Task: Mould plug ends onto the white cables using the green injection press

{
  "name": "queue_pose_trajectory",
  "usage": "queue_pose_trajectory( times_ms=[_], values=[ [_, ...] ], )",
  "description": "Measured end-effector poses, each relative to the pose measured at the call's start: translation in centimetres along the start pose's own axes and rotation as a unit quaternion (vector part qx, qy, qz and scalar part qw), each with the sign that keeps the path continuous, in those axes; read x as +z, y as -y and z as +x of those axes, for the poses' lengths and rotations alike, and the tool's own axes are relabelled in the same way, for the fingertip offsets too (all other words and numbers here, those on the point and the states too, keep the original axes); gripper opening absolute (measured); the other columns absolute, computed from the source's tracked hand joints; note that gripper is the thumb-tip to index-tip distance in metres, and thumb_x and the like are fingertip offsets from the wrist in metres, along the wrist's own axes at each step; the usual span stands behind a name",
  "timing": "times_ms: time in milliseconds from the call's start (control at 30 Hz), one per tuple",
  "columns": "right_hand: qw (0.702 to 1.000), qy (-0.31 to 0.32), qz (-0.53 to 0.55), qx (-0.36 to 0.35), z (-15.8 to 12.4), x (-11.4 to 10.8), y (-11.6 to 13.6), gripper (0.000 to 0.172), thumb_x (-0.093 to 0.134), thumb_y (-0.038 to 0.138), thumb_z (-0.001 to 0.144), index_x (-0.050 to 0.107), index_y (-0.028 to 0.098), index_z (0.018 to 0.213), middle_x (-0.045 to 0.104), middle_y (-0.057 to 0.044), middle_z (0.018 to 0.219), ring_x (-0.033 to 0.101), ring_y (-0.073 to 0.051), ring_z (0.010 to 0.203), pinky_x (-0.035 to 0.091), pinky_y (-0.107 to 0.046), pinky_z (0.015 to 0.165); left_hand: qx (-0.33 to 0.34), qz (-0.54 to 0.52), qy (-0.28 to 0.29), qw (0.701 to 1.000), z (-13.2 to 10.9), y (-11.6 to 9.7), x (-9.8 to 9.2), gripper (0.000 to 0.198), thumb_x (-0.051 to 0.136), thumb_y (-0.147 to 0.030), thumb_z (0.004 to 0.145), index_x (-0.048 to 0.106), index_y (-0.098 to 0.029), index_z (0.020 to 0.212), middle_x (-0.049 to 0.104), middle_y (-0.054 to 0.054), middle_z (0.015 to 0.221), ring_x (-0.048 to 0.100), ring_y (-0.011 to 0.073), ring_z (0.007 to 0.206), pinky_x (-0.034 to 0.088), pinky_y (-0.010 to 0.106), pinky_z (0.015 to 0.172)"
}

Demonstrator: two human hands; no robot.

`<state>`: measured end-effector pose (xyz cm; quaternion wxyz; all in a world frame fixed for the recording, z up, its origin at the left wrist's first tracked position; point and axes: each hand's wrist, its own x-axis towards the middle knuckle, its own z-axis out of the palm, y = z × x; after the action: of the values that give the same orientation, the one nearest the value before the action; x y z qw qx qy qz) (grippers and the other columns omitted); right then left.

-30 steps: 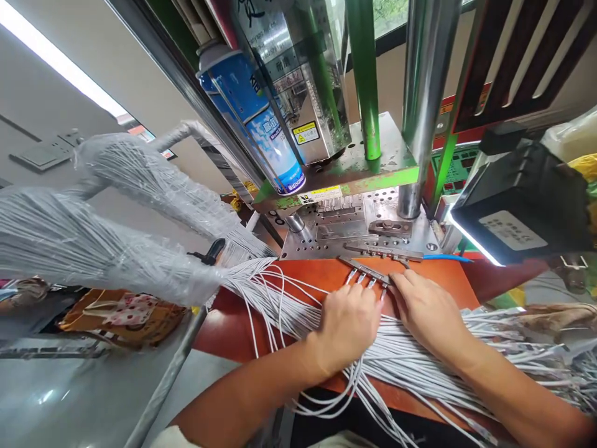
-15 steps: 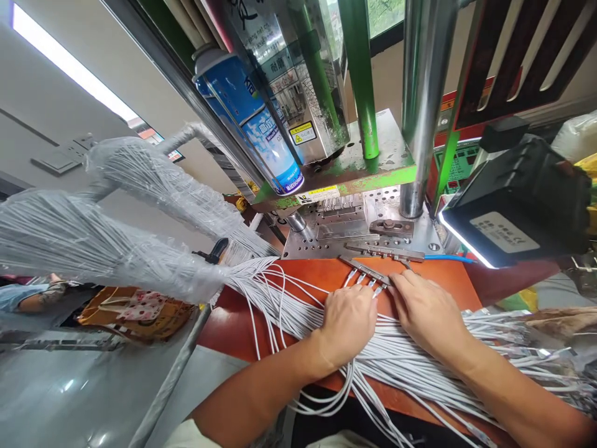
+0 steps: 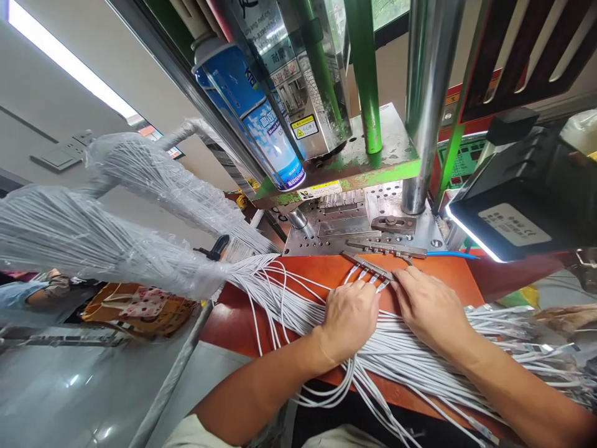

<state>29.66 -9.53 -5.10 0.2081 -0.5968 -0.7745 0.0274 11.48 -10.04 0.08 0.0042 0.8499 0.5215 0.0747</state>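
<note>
My left hand (image 3: 353,314) is closed round several white cables whose connector ends (image 3: 366,275) stick out above its fingers. Those ends sit along a slotted metal bar (image 3: 370,266) just in front of the press. My right hand (image 3: 426,302) pinches the right end of this bar, with its fingertips partly hidden. Beneath both hands runs a thick bundle of white cables (image 3: 293,311) across the orange-brown table (image 3: 448,283). A second metal bar (image 3: 387,249) with a blue handle (image 3: 450,254) lies at the edge of the press plate.
Ahead stands the green press (image 3: 370,112), its steel base plate (image 3: 303,242) carrying a mould block (image 3: 342,214). A blue spray can (image 3: 252,115) hangs at its left. A lit lamp (image 3: 508,211) is on the right. Plastic-wrapped cable bundles (image 3: 107,236) reach in from the left.
The view has shifted slightly. Both hands keep their hold on the cables and the metal bar, with almost no movement.
</note>
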Motion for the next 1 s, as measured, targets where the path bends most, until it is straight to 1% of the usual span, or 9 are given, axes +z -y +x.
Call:
queue_pose_trajectory(
  times_ms=[100, 200, 433, 533, 700, 767, 833, 933, 1000],
  values=[
    [1.0, -0.017, -0.005, -0.005, 0.0, 0.2, -0.1, 0.026, 0.038, 0.033, 0.106, 0.06, 0.021, 0.099, 0.06, -0.003, 0.085, 0.056, -0.02, 0.071, 0.032, -0.035, 0.066, -0.003, -0.007, 0.005, 1.0, 0.4, 0.0, 0.1, 0.018, 0.054, -0.025, 0.1, 0.065, -0.02, 0.086, 0.071, 0.004, 0.086, 0.068, 0.0203, 0.081, 0.045, 0.033, 0.067],
    [1.0, -0.024, -0.008, -0.013, 0.0, 0.1, -0.1, 0.027, 0.039, 0.034, 0.105, 0.061, 0.02, 0.097, 0.06, -0.003, 0.084, 0.055, -0.02, 0.07, 0.029, -0.035, 0.064, -0.008, -0.012, 0.018, 1.0, 0.8, -0.2, 0.0, 0.02, 0.053, -0.027, 0.1, 0.066, -0.02, 0.086, 0.073, 0.004, 0.088, 0.069, 0.0207, 0.082, 0.047, 0.033, 0.069],
    [1.0, -0.014, -0.01, -0.014, 0.1, -0.4, 0.0, 0.028, 0.039, 0.035, 0.104, 0.062, 0.02, 0.096, 0.06, -0.006, 0.085, 0.055, -0.02, 0.072, 0.028, -0.035, 0.064, -0.014, -0.011, 0.06, 0.998, 1.8, -0.3, -0.8, 0.019, 0.055, -0.027, 0.099, 0.069, -0.02, 0.089, 0.073, 0.006, 0.086, 0.07, 0.0232, 0.08, 0.051, 0.034, 0.07],
    [1.0, -0.006, -0.004, -0.014, 0.1, -0.4, -0.1, 0.027, 0.04, 0.034, 0.103, 0.062, 0.02, 0.096, 0.061, -0.006, 0.085, 0.056, -0.02, 0.072, 0.027, -0.034, 0.062, -0.023, -0.018, 0.064, 0.998, 2.1, -0.5, -0.8, 0.019, 0.056, -0.029, 0.098, 0.07, -0.02, 0.089, 0.073, 0.007, 0.085, 0.07, 0.0244, 0.082, 0.053, 0.035, 0.074],
    [0.999, -0.012, 0.028, -0.039, -0.1, -0.3, -0.5, 0.027, 0.04, 0.035, 0.103, 0.062, 0.02, 0.099, 0.062, -0.005, 0.087, 0.058, -0.02, 0.074, 0.03, -0.035, 0.064, -0.037, -0.04, 0.069, 0.996, 2.4, -0.8, -0.8, 0.021, 0.057, -0.03, 0.098, 0.07, -0.018, 0.088, 0.073, 0.009, 0.084, 0.07, 0.025, 0.082, 0.052, 0.036, 0.077],
    [0.999, -0.018, 0.023, -0.04, -0.1, -0.2, -0.5, 0.027, 0.04, 0.036, 0.104, 0.062, 0.02, 0.1, 0.062, -0.004, 0.087, 0.058, -0.02, 0.073, 0.032, -0.035, 0.065, -0.029, -0.067, 0.059, 0.996, 2.3, -0.2, -1.1, 0.025, 0.058, -0.035, 0.099, 0.07, -0.019, 0.084, 0.072, 0.008, 0.082, 0.069, 0.0228, 0.079, 0.051, 0.034, 0.076],
    [0.999, -0.022, 0.001, -0.036, -0.2, -0.3, -0.3, 0.028, 0.039, 0.036, 0.105, 0.062, 0.02, 0.1, 0.062, -0.004, 0.087, 0.057, -0.021, 0.071, 0.033, -0.036, 0.066, -0.032, -0.101, 0.025, 0.994, 2.0, 1.0, -1.5, 0.03, 0.058, -0.043, 0.099, 0.068, -0.02, 0.083, 0.071, 0.004, 0.078, 0.066, 0.0194, 0.075, 0.048, 0.031, 0.073],
    [0.999, -0.009, -0.028, -0.037, -0.1, -0.3, 0.1, 0.028, 0.039, 0.035, 0.105, 0.062, 0.02, 0.102, 0.062, -0.005, 0.087, 0.056, -0.022, 0.071, 0.033, -0.036, 0.068, -0.084, -0.129, -0.036, 0.987, 1.4, 3.4, -1.9, 0.029, 0.06, -0.045, 0.098, 0.066, -0.021, 0.083, 0.068, 0.001, 0.075, 0.061, 0.0152, 0.068, 0.042, 0.028, 0.067],
    [0.999, 0.003, -0.035, -0.04, -0.1, -0.4, 0.2, 0.026, 0.04, 0.035, 0.105, 0.062, 0.02, 0.104, 0.062, -0.005, 0.088, 0.056, -0.022, 0.071, 0.033, -0.036, 0.066, -0.116, -0.146, -0.031, 0.982, 1.1, 4.6, -1.6, 0.024, 0.063, -0.04, 0.096, 0.064, -0.021, 0.083, 0.066, -0.001, 0.073, 0.058, 0.0139, 0.065, 0.039, 0.026, 0.063]
  ],
)
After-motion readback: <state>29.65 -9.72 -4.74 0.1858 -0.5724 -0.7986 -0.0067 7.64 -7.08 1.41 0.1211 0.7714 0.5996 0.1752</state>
